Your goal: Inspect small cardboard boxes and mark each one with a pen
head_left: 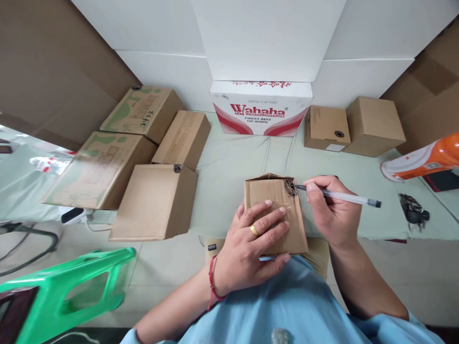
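Note:
A small brown cardboard box point(276, 191) lies in front of my body at the table's near edge. Its top right corner carries a dark scribbled patch point(290, 188). My left hand point(256, 239) rests on the box with fingers spread, a gold ring on one finger and a red cord at the wrist. In my right hand point(332, 210) is a pen point(349, 196) with a clear barrel and dark end, pinched near its tip. The pen's tip touches or nearly touches the scribbled corner.
Several cardboard boxes point(150, 200) stand on the left. A Wahaha carton point(261, 110) is at the back, with two brown boxes point(376, 126) to its right. An orange-and-white bottle point(423, 160) and keys point(414, 210) are at the right. A green stool point(89, 272) stands lower left.

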